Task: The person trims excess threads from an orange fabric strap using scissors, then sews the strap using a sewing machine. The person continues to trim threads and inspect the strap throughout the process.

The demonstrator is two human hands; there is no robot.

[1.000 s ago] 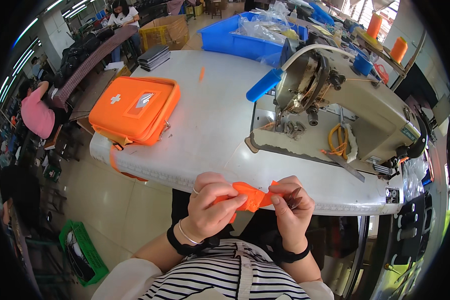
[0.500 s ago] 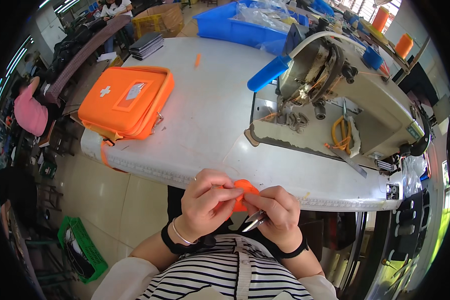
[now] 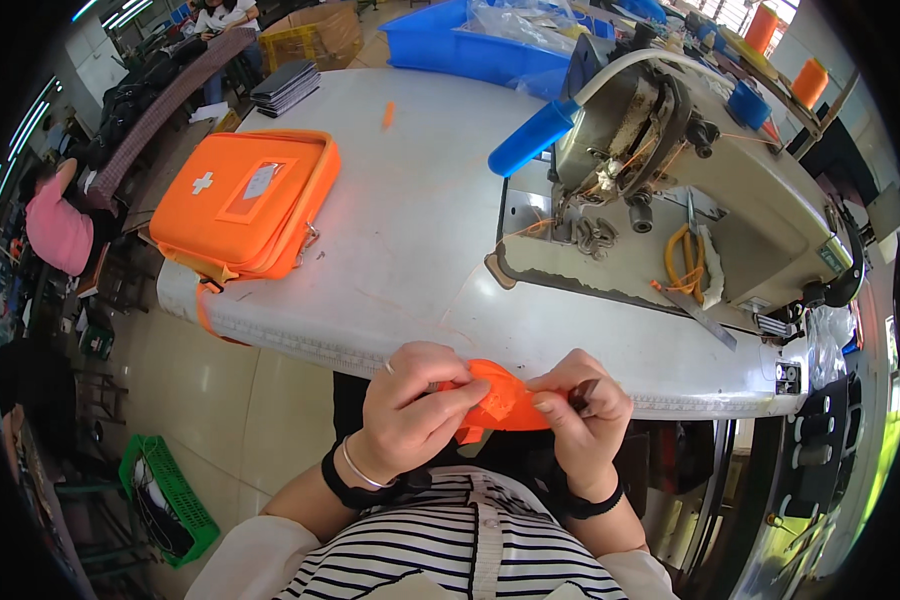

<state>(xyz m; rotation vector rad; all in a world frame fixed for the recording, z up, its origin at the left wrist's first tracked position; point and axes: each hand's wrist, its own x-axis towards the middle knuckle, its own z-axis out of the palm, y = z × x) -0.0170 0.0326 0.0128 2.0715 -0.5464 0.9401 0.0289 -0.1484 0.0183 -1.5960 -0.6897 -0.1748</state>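
Over the table's front edge, a small orange fabric piece (image 3: pixel 508 398) is stretched between my two hands. My left hand (image 3: pixel 402 418) is closed, its thumb and fingertips pinching the left part of the piece. My right hand (image 3: pixel 592 432) is closed too, thumb and forefinger at the fabric's right end. A pair of thread snips (image 3: pixel 582 394) is tucked in the right fingers; only a dark, blurred part shows. An orange zipped case (image 3: pixel 240 205) with a white cross lies on the left of the table, its strap hanging over the edge.
A sewing machine (image 3: pixel 760 190) stands at the right, with yellow-handled scissors (image 3: pixel 684 260) on its bed. Behind are a blue tray (image 3: pixel 430 45) and a stack of dark pieces (image 3: pixel 285 88). A green basket (image 3: pixel 170 500) sits on the floor at left.
My right hand has moved right and turned, drawing the orange piece wider. The snips' blades, pointing toward me before, have swung up out of sight. My left hand keeps its pinch.
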